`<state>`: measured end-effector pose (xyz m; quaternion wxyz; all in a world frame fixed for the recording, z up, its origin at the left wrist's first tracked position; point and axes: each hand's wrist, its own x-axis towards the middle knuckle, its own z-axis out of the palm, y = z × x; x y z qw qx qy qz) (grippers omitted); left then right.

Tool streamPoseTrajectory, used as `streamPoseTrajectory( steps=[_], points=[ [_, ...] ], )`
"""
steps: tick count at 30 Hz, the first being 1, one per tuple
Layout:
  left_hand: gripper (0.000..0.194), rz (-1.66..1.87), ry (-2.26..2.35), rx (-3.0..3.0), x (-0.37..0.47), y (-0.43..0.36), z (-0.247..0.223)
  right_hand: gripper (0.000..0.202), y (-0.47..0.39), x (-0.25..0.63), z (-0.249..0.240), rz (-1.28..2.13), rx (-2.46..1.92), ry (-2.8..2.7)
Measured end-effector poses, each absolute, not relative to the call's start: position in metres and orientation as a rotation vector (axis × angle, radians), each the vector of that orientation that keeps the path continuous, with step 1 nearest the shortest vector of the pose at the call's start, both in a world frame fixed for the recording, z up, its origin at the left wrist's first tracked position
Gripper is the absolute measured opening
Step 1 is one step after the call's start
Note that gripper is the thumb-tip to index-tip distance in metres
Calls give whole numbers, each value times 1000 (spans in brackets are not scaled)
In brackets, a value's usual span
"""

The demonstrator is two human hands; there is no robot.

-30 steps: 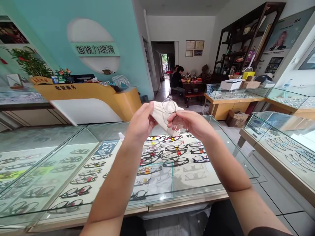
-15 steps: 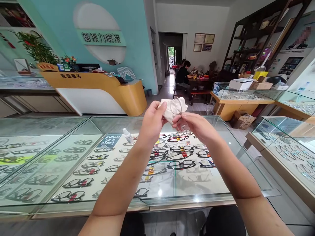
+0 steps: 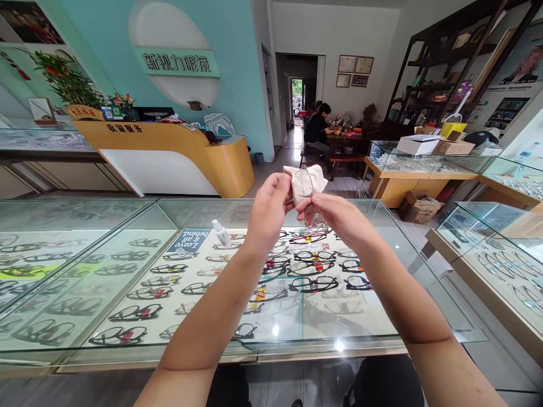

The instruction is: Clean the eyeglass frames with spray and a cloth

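Above the glass display case, my left hand is closed on a white cleaning cloth. The cloth lies bunched against the upper lens of a pair of thin-rimmed eyeglasses. My right hand pinches these glasses near the bridge, with the lower lens hanging below its fingers. The glasses are held turned on end, one lens above the other. Part of the frame is hidden by the cloth and fingers. A small white spray bottle stands on the case beyond my left forearm.
Several rows of eyeglass frames lie inside the case beneath my arms. More glass cases stand at left and at right. A wooden reception counter is across the aisle. A seated person works at a table at the back.
My left hand has shifted slightly right and inward with the cloth, which now covers more of the upper lens. My right hand keeps its pinch on the glasses.
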<state>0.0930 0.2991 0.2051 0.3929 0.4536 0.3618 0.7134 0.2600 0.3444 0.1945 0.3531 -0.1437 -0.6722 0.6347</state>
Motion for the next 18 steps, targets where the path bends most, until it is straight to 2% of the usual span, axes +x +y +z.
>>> streamPoseTrajectory(
  steps=[2, 10, 18],
  points=[
    [39, 1805, 934, 1176, 94, 299, 204, 38, 344, 260, 195, 1656, -352, -1737],
    [67, 1764, 839, 1178, 93, 302, 197, 37, 345, 262, 193, 1653, -294, -1786],
    [43, 1482, 769, 1335, 81, 301, 201, 38, 346, 263, 197, 1709, -209, -1791]
  ],
)
